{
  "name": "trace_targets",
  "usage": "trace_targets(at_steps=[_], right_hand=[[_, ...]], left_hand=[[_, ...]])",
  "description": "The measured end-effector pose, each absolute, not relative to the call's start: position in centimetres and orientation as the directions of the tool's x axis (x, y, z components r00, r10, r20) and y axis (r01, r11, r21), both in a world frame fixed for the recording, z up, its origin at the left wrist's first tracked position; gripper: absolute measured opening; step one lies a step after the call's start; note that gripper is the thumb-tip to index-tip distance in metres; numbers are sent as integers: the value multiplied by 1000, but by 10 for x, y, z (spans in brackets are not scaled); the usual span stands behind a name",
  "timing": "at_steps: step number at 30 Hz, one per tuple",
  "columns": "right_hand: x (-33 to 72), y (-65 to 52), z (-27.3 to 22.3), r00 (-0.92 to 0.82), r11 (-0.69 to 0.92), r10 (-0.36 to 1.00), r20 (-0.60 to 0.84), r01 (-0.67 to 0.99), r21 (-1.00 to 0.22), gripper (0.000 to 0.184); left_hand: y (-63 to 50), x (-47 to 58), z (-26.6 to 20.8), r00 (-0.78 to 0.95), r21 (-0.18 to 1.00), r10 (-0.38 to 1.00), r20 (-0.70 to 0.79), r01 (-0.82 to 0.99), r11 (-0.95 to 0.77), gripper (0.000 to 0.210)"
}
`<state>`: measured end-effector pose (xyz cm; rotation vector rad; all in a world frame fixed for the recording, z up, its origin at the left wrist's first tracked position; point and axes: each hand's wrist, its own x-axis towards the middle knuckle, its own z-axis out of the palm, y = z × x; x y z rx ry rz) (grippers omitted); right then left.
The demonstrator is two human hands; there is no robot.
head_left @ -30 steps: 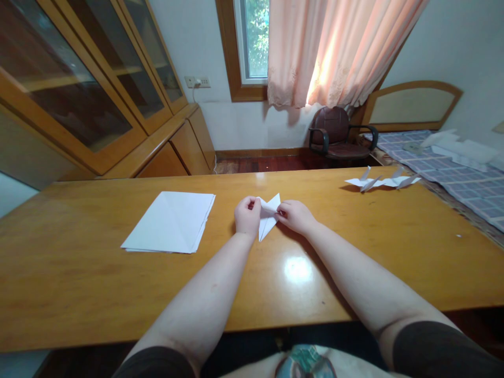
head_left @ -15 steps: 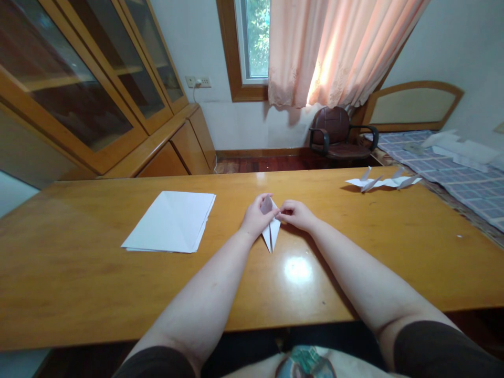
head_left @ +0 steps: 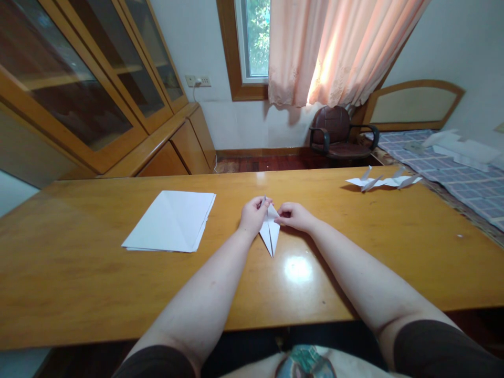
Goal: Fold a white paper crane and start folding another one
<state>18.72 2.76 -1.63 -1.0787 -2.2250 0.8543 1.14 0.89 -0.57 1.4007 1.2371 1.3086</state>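
Note:
A narrow kite-shaped piece of folded white paper (head_left: pixel 271 231) lies at the middle of the table, its long point toward me and a slit running down its centre. My left hand (head_left: pixel 253 214) is closed on its upper left part, with a flap pinched between thumb and fingers. On the right edge of the paper, my right hand (head_left: pixel 293 216) pinches with thumb and forefinger, the other fingers curled. Part of the fold's upper left is hidden behind my left hand.
A stack of white paper sheets (head_left: pixel 169 220) lies to the left on the wooden table (head_left: pixel 98 294). Folded paper cranes (head_left: pixel 368 182) stand at the far right. Beyond the table are an office chair (head_left: pixel 334 134), a bed (head_left: pixel 444 157) and a glass-fronted cabinet (head_left: pixel 153 126).
The left hand has shifted slightly left and turned the upper flap, leaving more of the paper's front showing. The right fingers have moved slightly down along its right edge.

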Motion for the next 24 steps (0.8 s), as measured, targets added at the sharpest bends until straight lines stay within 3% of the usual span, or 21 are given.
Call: trace_targets(at_steps=[9,14,24], right_hand=[[186,25,-13,-576,484,805,143,497,-720,19],[187,26,-14,-546,444,826,139,479,-757,20],[188,26,-12,-567,463,810,148,463,-756,17]], left_hand=[[5,11,1,-120,988,981,153,42,-148,24],[6,10,-1,-116,987,980,162,34,-159,32],[9,13,-4,-89,985,981,170,-15,-172,16]])
